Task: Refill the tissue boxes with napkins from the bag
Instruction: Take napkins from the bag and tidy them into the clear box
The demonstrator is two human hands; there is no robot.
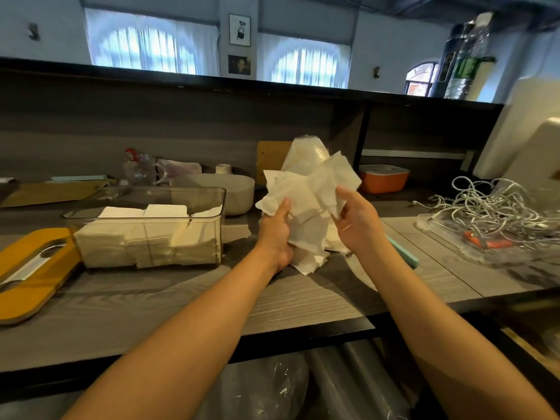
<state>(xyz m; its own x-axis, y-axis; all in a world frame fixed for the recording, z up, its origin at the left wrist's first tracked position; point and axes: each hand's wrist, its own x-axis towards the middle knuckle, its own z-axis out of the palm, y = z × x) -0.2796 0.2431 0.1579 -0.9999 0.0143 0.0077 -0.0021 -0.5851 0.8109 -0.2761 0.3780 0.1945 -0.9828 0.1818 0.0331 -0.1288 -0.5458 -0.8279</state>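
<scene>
Napkins, a loose bunch of crumpled white paper sheets [306, 204], are held up over the middle of the grey wood-grain table [181, 301], caught between both hands. The left hand [274, 234] grips the lower left of the bunch, thumb pressed up its front and fingers curled behind. The right hand [356, 221] pinches the right edge between thumb and fingers. The sheets look uneven and splayed, so the person is judged to be squaring them into a stack.

Just behind the bunch stands a pale, translucent plastic bag [303, 154], and more white sheets lie on the table under the hands; how much the bag holds cannot be told.

Toward the left edge of the table sits a clear rectangular plastic tissue box [145, 225], open on top and roughly two-thirds full of flat white stacks, with room above them. Its yellow-orange lid with a slotted opening [30, 274] lies beside it, at the left edge.

Judged from this, the refill is well under way: one box is mostly loaded, the handful still has to go in, and the lid has to go back on. No second box is clearly seen. An orange tub [383, 178] and tangled white cords [497, 207] sit toward the far right.
</scene>
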